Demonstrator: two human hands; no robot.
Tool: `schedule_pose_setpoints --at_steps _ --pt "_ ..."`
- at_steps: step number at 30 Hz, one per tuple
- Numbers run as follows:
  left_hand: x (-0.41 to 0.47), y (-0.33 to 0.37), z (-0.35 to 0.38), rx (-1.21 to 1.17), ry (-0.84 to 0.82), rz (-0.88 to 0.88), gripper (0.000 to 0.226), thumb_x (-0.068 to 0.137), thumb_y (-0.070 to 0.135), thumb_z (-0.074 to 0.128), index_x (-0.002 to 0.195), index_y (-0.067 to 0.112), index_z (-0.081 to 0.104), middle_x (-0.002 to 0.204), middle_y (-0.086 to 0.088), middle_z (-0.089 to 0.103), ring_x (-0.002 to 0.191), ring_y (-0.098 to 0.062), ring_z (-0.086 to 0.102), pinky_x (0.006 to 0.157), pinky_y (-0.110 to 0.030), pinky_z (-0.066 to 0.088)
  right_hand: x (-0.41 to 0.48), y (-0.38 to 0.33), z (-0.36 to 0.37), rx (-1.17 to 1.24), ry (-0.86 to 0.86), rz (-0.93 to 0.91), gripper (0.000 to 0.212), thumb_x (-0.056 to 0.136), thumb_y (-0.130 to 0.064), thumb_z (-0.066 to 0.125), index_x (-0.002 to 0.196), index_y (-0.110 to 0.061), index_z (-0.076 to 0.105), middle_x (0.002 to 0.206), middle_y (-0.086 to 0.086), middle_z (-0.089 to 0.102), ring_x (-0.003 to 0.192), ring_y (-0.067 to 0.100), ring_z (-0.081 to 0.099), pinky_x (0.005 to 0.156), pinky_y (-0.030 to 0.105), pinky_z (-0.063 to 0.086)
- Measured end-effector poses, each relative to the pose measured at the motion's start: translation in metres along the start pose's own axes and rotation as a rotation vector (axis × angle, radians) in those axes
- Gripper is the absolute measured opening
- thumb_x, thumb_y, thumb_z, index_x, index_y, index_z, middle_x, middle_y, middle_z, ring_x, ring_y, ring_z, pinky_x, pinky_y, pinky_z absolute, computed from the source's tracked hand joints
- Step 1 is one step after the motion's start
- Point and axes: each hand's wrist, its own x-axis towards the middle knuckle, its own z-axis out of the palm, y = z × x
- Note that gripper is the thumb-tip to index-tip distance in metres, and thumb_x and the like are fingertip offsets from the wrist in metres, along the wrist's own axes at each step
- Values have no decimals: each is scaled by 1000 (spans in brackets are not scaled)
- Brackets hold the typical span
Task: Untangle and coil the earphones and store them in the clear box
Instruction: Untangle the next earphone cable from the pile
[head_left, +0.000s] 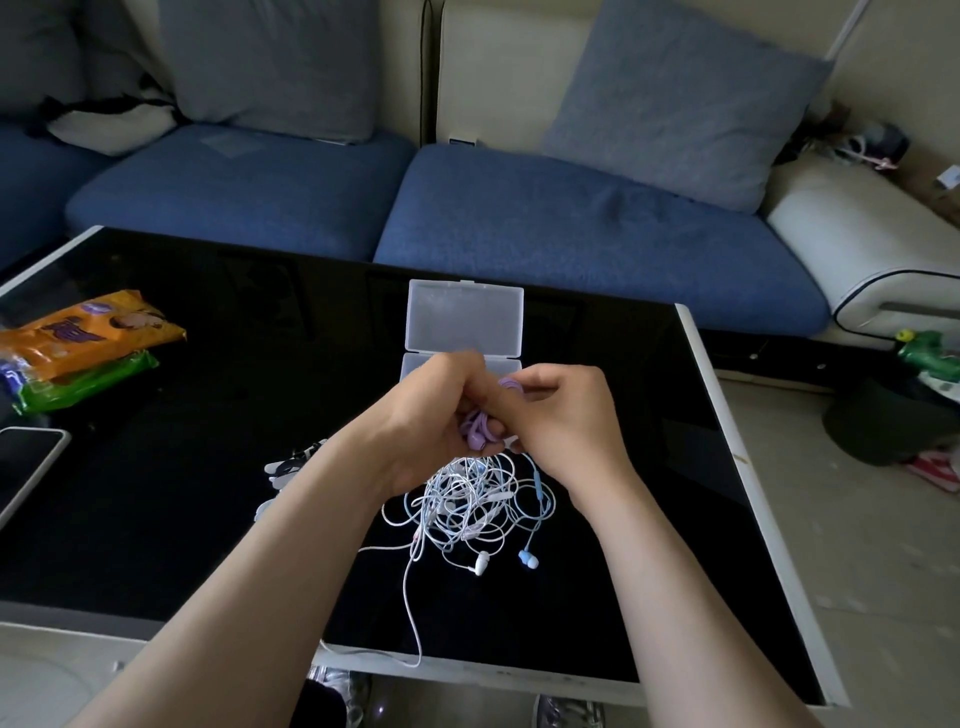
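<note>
Over the middle of the black glass surface (182, 519) we hold both hands close together, knuckles almost meeting. Our left hand (436, 410) has a closed grip: its fingers curl round a small bundle of purple earphones (479, 432), whose buds and loops show below the fingertips. Our right hand (566, 415) is closed as well, thumb and forefinger pinching a purple loop of the same cord at the top of the bundle. The bundle is off the surface, between the two hands.

Right under our wrists lies a tangled heap of earphones (475, 504) in white and pale blue cords. A white earbud (482, 562) and a blue earbud (529, 558) lie side by side at its near edge, and one white cord trails toward us to the near rim of the surface.

The clear box (464, 317) sits just beyond our hands with its lid swung back on the far side. Our fingers cover much of its base, so we cannot tell what is in it.

At the left edge an orange snack packet (88, 327) overlaps a green packet (85, 384), and a phone (26, 467) lies nearer to us. A blue sofa (519, 223) with grey cushions stands behind the surface.
</note>
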Motion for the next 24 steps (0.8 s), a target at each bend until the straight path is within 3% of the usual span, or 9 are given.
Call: schedule_pose_setpoints --at_steps 2,5,7,10,12,15,19,21,24 --pt "-3 1 -4 33 -5 9 31 84 0 37 85 -6 67 73 -15 57 57 -16 52 70 -32 57 1 1 2 -65 26 -47 12 87 -30 83 79 -21 83 64 -2 76 61 9 73 64 29 58" --pt "-4 2 -7 89 -23 63 34 85 -13 39 84 -7 73 71 -13 59 58 -14 52 79 -33 59 2 1 2 -34 8 -120 19 89 -39 83 84 -22 84 64 -1 76 60 9 70 63 31 59" --pt "-3 0 -10 86 -60 108 28 95 -18 40 102 -18 67 74 -13 56 63 -12 54 84 -33 62 1 -1 0 58 -54 -123 19 96 -37 79 93 -19 85 70 3 78 65 13 74 63 31 60" --pt "3 -7 -19 79 -43 169 26 110 -2 44 116 -24 58 82 -13 53 72 -18 49 97 -42 61 0 -3 0 256 -223 -37 19 107 -18 64 110 -9 81 80 10 77 76 17 75 71 30 62" --pt "5 -9 -25 73 49 192 30 111 7 48 109 -19 62 77 -8 54 67 -13 48 88 -33 62 2 -2 3 290 -279 0 20 108 -16 61 116 -10 79 91 11 79 86 22 76 79 32 62" --pt "2 -7 -27 75 115 204 26 111 12 49 102 -2 70 73 -2 57 63 -8 48 70 -20 57 4 0 7 372 -288 39 19 105 -16 66 118 -12 79 100 14 81 91 22 75 79 30 60" --pt "1 -5 -31 56 142 186 28 112 15 48 96 6 70 73 -2 59 67 -10 54 65 -23 55 5 -1 9 478 -350 90 20 101 -13 71 119 -14 78 102 11 81 91 17 75 81 28 59" --pt "0 -3 -34 68 144 163 30 113 15 46 95 8 69 72 0 59 69 -10 57 68 -26 56 7 1 11 449 -367 95 25 97 -5 72 120 -15 77 103 12 80 94 20 75 86 34 56" --pt "-3 -1 -35 85 118 153 31 114 16 43 104 4 70 78 -4 60 77 -14 61 68 -26 58 8 1 17 475 -324 125 28 92 1 75 116 -12 77 102 16 78 95 25 73 88 37 55"
